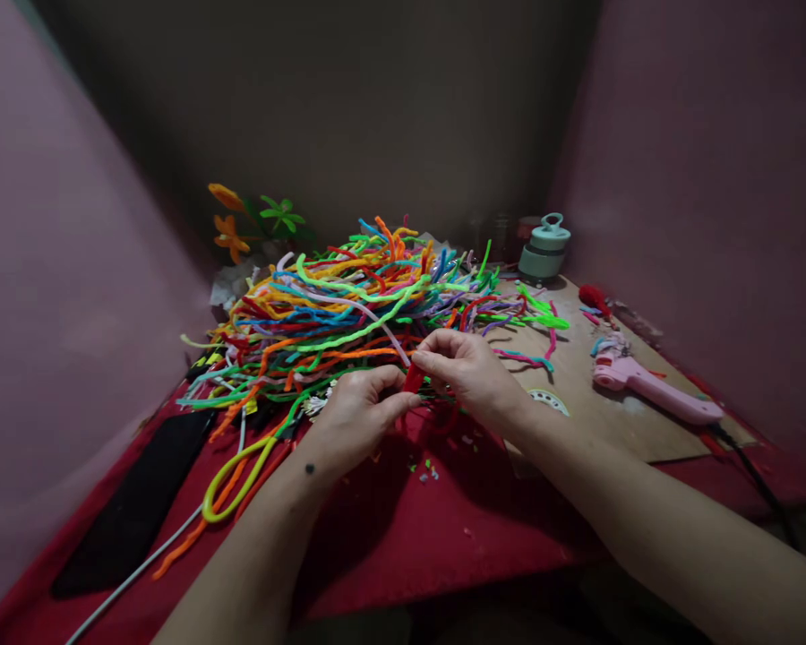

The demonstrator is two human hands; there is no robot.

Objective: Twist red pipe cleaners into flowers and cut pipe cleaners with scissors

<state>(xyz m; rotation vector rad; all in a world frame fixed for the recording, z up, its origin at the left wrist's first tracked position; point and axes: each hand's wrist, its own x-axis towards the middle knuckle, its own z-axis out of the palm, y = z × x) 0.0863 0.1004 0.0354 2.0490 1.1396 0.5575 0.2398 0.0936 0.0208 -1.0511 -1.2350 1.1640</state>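
My left hand [357,414] and my right hand [468,372] meet over the red cloth [403,528], both pinching one red pipe cleaner [415,378] between the fingertips. Part of it loops down below my right hand. Just beyond the hands lies a big tangled heap of colourful pipe cleaners [349,309]. A yellow loop [238,479] and orange strands trail from the heap toward the near left.
A pink glue gun [651,387] lies on a brown board [618,421] at right, its black cord running off the near right. A pale green lidded jar [544,248] stands at the back. Orange and green pipe-cleaner flowers [242,224] stand back left. A black flat object [138,502] and a white cable lie near left.
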